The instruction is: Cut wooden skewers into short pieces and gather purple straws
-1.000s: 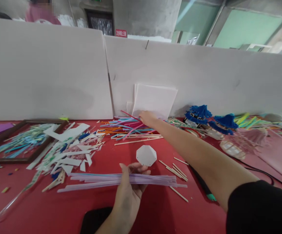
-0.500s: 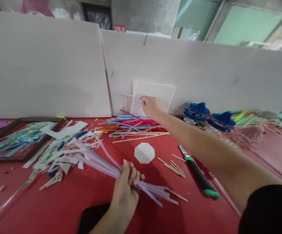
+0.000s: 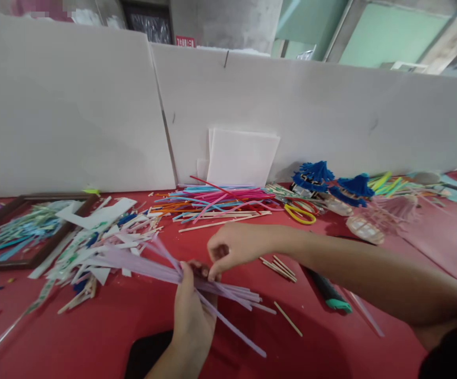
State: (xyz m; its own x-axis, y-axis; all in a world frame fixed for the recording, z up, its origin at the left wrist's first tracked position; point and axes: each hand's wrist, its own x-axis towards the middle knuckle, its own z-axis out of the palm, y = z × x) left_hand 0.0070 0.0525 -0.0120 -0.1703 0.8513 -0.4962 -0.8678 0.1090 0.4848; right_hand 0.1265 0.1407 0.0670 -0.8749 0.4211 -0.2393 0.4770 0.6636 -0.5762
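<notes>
A bundle of pale purple pipe cleaners (image 3: 145, 267) lies across my left hand (image 3: 194, 310), whose fingers are wrapped round it. One purple stem slants down and right from the bundle, apart from the others. My right hand (image 3: 232, 250) is just above the left fingers, thumb and forefinger curled close to the bundle. Its fingertips are close together; whether they hold a stem is too small to tell. The white octagonal card is hidden behind my right hand. Several short wooden sticks (image 3: 281, 267) lie right of the hands.
Coloured pipe cleaners (image 3: 220, 202) lie behind the hands, beside yellow-handled scissors (image 3: 300, 213). White scraps (image 3: 105, 216) and a brown frame (image 3: 23, 199) are on the left. A black-and-green knife (image 3: 328, 292) lies partly under my right forearm. Blue tasselled pieces (image 3: 317, 176) stand farther back.
My right hand has come down from the white panels to the bundle, and the single purple stem it held is no longer there. The view has shifted slightly.
</notes>
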